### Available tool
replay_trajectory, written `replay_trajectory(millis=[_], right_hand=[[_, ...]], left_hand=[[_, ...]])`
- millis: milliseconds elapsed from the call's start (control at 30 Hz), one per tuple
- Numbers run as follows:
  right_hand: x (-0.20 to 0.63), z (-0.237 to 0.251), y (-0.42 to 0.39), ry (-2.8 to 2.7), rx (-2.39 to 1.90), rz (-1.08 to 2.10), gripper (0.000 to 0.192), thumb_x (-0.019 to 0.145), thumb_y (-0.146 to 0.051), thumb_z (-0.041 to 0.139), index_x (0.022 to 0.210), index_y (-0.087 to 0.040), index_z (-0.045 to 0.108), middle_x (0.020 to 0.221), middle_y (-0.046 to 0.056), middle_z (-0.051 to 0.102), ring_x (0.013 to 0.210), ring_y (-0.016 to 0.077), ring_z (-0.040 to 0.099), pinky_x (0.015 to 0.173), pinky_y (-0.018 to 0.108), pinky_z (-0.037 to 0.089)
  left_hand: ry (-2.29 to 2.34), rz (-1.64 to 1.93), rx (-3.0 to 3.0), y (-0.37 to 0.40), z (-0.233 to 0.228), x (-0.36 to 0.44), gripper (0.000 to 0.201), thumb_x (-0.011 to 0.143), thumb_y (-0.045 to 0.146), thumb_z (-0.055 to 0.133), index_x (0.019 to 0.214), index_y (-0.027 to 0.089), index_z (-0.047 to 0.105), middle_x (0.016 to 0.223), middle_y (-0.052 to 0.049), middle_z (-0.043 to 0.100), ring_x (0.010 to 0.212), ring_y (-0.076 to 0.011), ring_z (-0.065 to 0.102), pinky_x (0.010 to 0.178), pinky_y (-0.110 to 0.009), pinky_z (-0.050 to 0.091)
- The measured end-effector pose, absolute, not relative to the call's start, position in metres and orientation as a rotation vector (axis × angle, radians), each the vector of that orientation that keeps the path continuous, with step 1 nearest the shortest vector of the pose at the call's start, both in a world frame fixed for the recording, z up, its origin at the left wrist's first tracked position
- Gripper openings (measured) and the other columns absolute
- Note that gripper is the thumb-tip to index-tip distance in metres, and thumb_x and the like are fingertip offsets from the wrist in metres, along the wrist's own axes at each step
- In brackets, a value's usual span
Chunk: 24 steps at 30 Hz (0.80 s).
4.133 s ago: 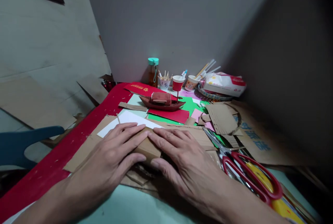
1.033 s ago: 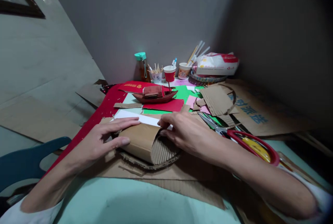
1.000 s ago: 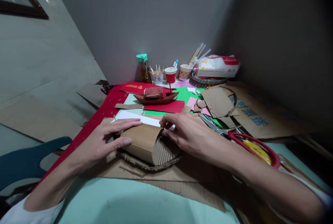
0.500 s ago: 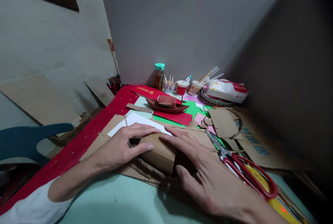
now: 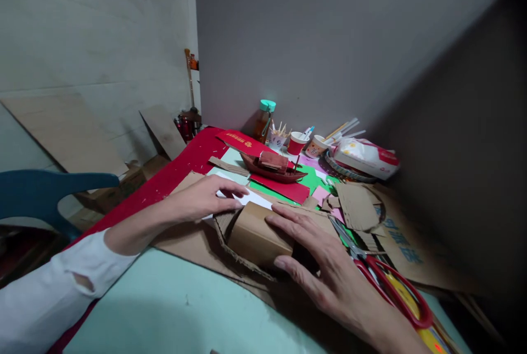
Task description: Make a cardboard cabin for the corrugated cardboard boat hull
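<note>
Right hand (image 5: 325, 266) is lying flat, fingers spread, pressing on the rolled cardboard piece (image 5: 255, 236), which sits on flat cardboard sheets (image 5: 193, 239) at near centre. Left hand (image 5: 206, 200) is resting open just left of it, fingertips possibly touching white paper (image 5: 251, 198). Red scissors (image 5: 391, 288) are lying to the right.

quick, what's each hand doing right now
Left hand: open, flat by the cardboard roll.
Right hand: open, pressing on the cardboard roll.
</note>
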State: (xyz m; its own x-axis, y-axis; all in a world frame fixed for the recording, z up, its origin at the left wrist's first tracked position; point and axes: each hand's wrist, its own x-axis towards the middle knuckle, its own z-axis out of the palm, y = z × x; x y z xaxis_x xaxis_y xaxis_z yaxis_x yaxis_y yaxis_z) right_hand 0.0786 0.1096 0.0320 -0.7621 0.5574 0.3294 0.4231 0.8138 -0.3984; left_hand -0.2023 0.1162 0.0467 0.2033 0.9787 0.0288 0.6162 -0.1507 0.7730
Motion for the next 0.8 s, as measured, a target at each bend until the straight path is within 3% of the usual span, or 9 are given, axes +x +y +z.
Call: replay_trajectory(millis=[133, 233, 567, 700, 800], right_hand=[[0.08, 0.035, 0.112, -2.621, -0.736, 0.477, 0.047, 0.102, -0.039, 0.053, 0.148, -0.028, 0.048, 0.158, 0.006, 0.045, 0.145, 0.0221, 0.042, 0.115, 0.041, 0.042], [0.081, 0.035, 0.113, -2.649, -0.741, 0.526, 0.049, 0.101, -0.043, 0.052, 0.148, -0.028, 0.049, 0.159, 0.007, 0.044, 0.145, 0.0241, 0.041, 0.116, 0.045, 0.04], [0.081, 0.038, 0.112, -2.596, -0.694, 0.562, 0.063, 0.098, -0.037, 0.059, 0.154, -0.018, 0.039, 0.158, 0.009, 0.046, 0.147, 0.0204, 0.036, 0.122, 0.039, 0.029], [0.083, 0.042, 0.113, -2.489, -0.743, 0.625, 0.069, 0.095, -0.046, 0.061, 0.154, -0.02, 0.038, 0.156, 0.007, 0.047, 0.143, 0.0219, 0.041, 0.119, 0.039, 0.032], [0.085, 0.043, 0.116, -2.248, -0.903, 0.655, 0.059, 0.097, -0.05, 0.057, 0.149, -0.024, 0.046, 0.151, 0.005, 0.054, 0.137, 0.0236, 0.048, 0.114, 0.041, 0.037]], left_hand=[[1.396, 0.509, 1.974, 0.128, 0.044, -0.192, 0.031, 0.077, 0.023, 0.062, 0.101, 0.019, 0.081, 0.091, -0.004, 0.08, 0.083, -0.0233, 0.068, 0.073, -0.028, 0.047], [1.323, 0.426, 2.021, 0.13, 0.04, -0.187, 0.025, 0.076, 0.019, 0.057, 0.085, 0.019, 0.081, 0.08, -0.002, 0.077, 0.077, -0.0207, 0.066, 0.066, -0.026, 0.043], [1.389, 0.477, 1.962, 0.119, 0.038, -0.186, 0.027, 0.069, 0.017, 0.053, 0.067, 0.021, 0.079, 0.071, 0.001, 0.075, 0.071, -0.0199, 0.062, 0.063, -0.024, 0.041], [1.429, 0.507, 1.888, 0.115, 0.04, -0.192, 0.028, 0.068, 0.019, 0.055, 0.07, 0.023, 0.083, 0.067, 0.003, 0.074, 0.073, -0.0211, 0.063, 0.064, -0.023, 0.043], [1.489, 0.57, 1.817, 0.114, 0.042, -0.197, 0.026, 0.069, 0.024, 0.056, 0.067, 0.023, 0.082, 0.062, 0.004, 0.071, 0.072, -0.0221, 0.064, 0.063, -0.024, 0.045]])
